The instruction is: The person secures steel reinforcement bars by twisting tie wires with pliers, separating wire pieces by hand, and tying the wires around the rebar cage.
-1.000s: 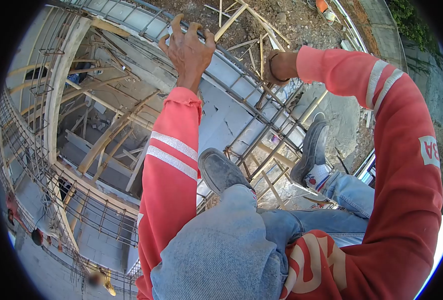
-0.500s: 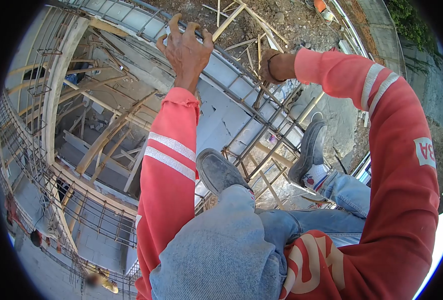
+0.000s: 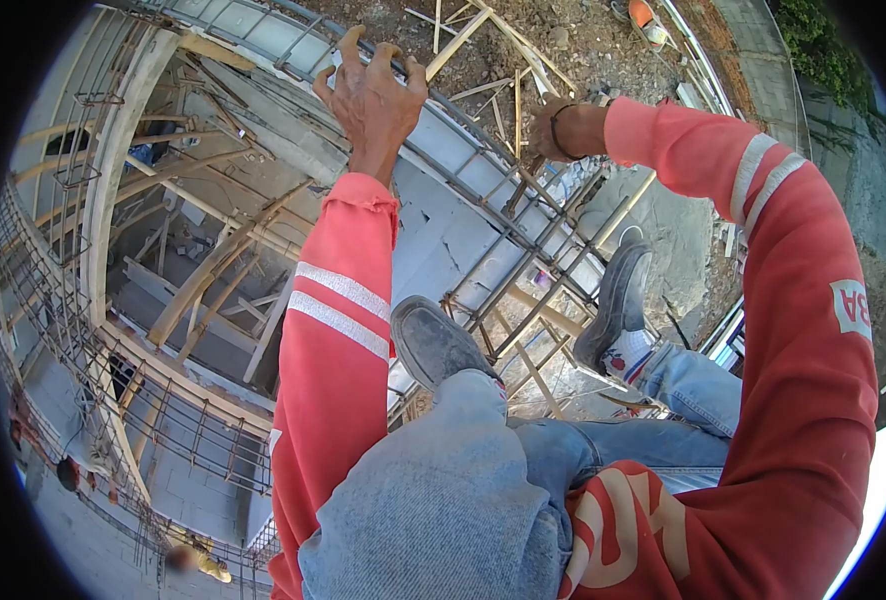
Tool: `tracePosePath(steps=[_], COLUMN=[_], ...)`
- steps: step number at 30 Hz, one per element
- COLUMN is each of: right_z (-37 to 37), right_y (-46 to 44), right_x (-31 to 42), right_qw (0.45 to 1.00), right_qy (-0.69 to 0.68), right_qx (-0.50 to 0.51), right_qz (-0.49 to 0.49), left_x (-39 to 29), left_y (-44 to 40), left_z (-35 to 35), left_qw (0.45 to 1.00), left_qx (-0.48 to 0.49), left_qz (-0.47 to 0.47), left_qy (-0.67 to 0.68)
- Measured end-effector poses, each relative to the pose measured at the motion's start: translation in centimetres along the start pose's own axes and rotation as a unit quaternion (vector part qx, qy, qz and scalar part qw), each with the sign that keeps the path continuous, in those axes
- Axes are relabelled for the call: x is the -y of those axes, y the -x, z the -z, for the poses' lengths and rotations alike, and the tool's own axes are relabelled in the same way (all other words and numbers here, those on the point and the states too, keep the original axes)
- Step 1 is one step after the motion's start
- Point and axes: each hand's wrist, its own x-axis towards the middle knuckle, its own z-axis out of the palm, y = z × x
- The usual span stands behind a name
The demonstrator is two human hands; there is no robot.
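My left hand (image 3: 371, 100) is at the upper middle, over the long steel rebar cage (image 3: 450, 165) that crosses diagonally on top of the wall; its fingers are spread and curl over the far bar. To its right, my right hand (image 3: 553, 130), with a dark band at the wrist, is above the cage's outer side. Its fingers are bent down and mostly hidden, so what they hold cannot be made out. My dark shoes (image 3: 438, 342) are on either side of a crossing of bars.
Wooden poles (image 3: 228, 255) and boards lie deep below on the left. More rebar cages (image 3: 188, 405) run along the lower left. A person in yellow (image 3: 208, 562) is at the bottom left. Dirt, timber (image 3: 463, 40) and an orange object (image 3: 643, 14) lie beyond the wall.
My right hand has moved slightly to the left, then back right, staying above the outer side of the cage. My left hand stays spread on the cage.
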Motion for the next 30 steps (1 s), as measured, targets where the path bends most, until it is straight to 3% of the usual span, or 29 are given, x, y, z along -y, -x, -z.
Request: tracePosePath(steps=[2,6,11,13,15,20,25,30], right_z=[1.7,1.3,0.5,-0.2,-0.6,1.8,0.5,-2.9], right_y=[0.1,-0.1,1.0,0.5,-0.1,0.7,0.7,0.7], right_x=[0.9,0.7,-0.3,-0.3,-0.1,1.2,1.6,0.6], right_qw=[0.998,0.999,0.999,0.998,0.997,0.999,0.998,0.988], right_qy=[0.035,0.01,-0.011,-0.054,0.005,0.025,0.033,0.054], right_qx=[0.049,0.051,-0.022,-0.018,-0.067,-0.036,-0.045,-0.147], right_qz=[-0.001,-0.011,0.022,0.025,0.031,0.011,0.012,-0.008], left_x=[0.0,0.0,0.0,0.1,0.5,-0.4,-1.3,-1.4], left_y=[0.0,-0.2,-0.2,0.0,0.0,-0.1,0.0,-0.2], left_z=[0.1,-0.1,0.0,-0.3,-0.6,0.1,0.6,0.6], left_qw=[1.0,1.0,0.999,1.0,1.0,0.998,0.999,0.999], left_qx=[0.003,-0.008,-0.006,-0.005,-0.013,-0.038,-0.035,-0.038], left_qz=[-0.001,-0.008,-0.016,-0.006,-0.013,-0.045,-0.004,-0.001], left_qy=[0.001,0.011,0.034,-0.016,-0.018,-0.028,-0.012,0.01])
